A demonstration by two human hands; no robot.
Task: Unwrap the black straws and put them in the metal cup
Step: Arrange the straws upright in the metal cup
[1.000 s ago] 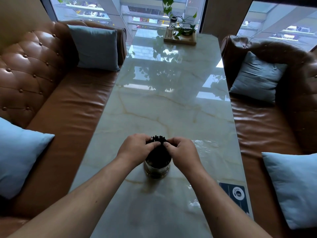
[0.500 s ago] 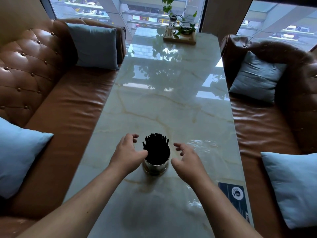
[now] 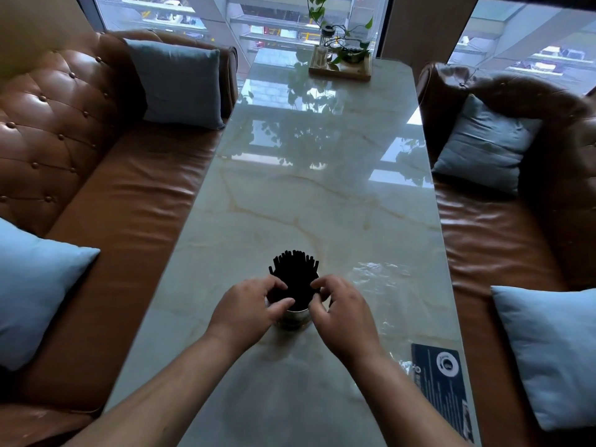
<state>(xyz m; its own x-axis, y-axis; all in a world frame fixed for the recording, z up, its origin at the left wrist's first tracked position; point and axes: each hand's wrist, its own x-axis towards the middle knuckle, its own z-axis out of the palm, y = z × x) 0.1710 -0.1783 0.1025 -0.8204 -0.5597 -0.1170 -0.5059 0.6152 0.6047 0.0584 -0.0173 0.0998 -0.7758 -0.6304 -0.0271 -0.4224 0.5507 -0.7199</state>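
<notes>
A bunch of black straws [image 3: 294, 273] stands upright in the metal cup [image 3: 292, 320] on the marble table [image 3: 290, 201], their tops fanning out above the rim. My left hand [image 3: 246, 306] closes in from the left, thumb across the front of the bundle at the rim and fingers against its left side. My right hand [image 3: 343, 312] mirrors it on the right, fingertips and thumb pressed on the straws just above the rim. Most of the cup is hidden behind my hands; only its lower front shows.
A crumpled clear plastic wrapper [image 3: 382, 275] lies on the table right of the cup. A dark printed card [image 3: 442, 379] sits at the near right edge. A wooden tray with a plant [image 3: 340, 64] stands at the far end. Brown leather sofas with blue cushions flank the table.
A second ago both hands pinched the straw tops; half a second ago they were spread open beside the cup. Now they have closed in again, lower, at the rim.
</notes>
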